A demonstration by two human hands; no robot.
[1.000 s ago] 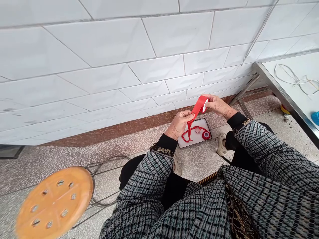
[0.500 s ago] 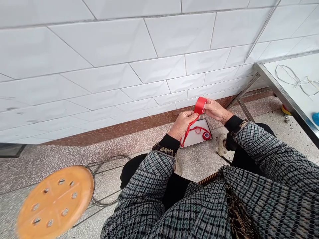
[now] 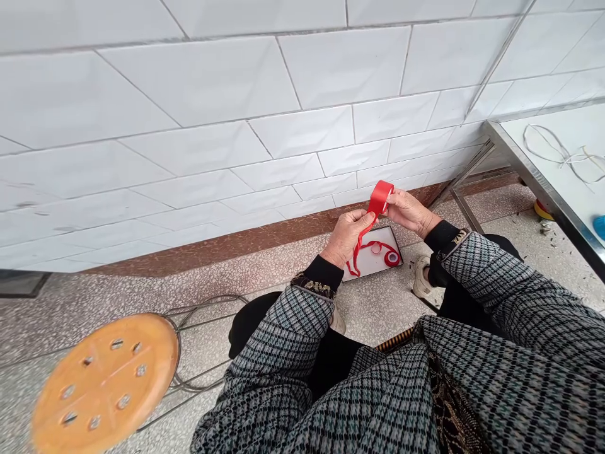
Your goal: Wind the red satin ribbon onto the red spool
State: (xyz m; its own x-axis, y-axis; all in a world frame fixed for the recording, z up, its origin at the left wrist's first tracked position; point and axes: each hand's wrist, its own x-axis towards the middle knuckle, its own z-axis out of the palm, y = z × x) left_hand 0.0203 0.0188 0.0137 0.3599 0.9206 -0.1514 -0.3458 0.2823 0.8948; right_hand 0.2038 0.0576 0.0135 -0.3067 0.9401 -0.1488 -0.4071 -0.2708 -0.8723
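My right hand grips a roll of red tape held up in front of the tiled wall. My left hand is closed in a pinch on the loose red strip that runs down from the roll. Below both hands a shallow white tray lies on the floor. In it are a small red tape roll, a pale roll core and a tangle of red strip. Both forearms wear checked grey sleeves with black cuffs.
An orange round stool with a wire frame stands at lower left. A metal-edged white table with loose cord on it is at right. My shoes rest on the speckled floor beside the tray. A white tiled wall fills the back.
The roll has turned edge-on and come closer to my left hand, so the strip between them is shorter. The hanging strip has shifted a little over the tray.
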